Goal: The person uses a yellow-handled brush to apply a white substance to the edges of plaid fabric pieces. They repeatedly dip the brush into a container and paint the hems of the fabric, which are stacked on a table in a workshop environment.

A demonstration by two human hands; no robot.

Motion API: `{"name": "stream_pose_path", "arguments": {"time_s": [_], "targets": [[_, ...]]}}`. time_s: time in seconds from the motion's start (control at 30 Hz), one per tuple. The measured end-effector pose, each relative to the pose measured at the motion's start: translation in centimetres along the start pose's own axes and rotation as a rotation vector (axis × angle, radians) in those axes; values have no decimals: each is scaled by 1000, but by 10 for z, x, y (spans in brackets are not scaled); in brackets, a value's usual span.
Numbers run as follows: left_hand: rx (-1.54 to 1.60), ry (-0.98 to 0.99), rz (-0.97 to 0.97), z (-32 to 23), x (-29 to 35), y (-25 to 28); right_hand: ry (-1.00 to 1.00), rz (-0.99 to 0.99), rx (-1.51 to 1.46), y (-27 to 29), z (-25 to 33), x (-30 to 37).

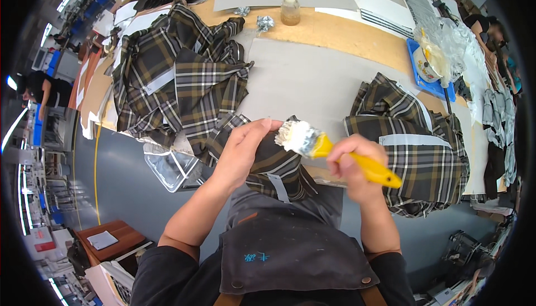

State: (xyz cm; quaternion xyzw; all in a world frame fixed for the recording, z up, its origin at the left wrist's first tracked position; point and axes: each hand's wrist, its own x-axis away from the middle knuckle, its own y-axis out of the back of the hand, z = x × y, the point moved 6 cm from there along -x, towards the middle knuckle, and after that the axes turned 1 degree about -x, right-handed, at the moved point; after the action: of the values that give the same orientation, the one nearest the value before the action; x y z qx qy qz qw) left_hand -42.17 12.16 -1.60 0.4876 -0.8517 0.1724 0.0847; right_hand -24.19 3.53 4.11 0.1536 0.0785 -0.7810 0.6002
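My right hand (358, 166) grips a paintbrush (324, 147) by its yellow handle. Thick white paste coats its bristles, which are over or against the upper edge of a dark plaid cloth piece (273, 164); whether they touch it I cannot tell. At the table's near edge, my left hand (245, 148) holds that piece, thumb and fingers closed on its upper part. A pale strip (278, 186) shows on the hanging cloth. To the left spreads a large heap of the same plaid cloth (195, 77). Another plaid pile (419, 155) with pale strips lies to the right.
A blue tray (416, 66) at the right holds a white pot (427, 67). Farther back stand a spouted bottle (290, 11) and a crumpled foil ball (265, 23) on the grey-covered table (296, 77). Below the left heap is a clear plastic bin (170, 166).
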Motion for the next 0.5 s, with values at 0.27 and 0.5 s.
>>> {"name": "stream_pose_path", "arguments": {"time_s": [0.27, 0.5], "targets": [[-45, -31, -29, -1, 4, -1, -53, 28, 29, -1, -1, 0], [-55, -8, -11, -3, 2, 2, -132, -92, -7, 10, -3, -7]]}}
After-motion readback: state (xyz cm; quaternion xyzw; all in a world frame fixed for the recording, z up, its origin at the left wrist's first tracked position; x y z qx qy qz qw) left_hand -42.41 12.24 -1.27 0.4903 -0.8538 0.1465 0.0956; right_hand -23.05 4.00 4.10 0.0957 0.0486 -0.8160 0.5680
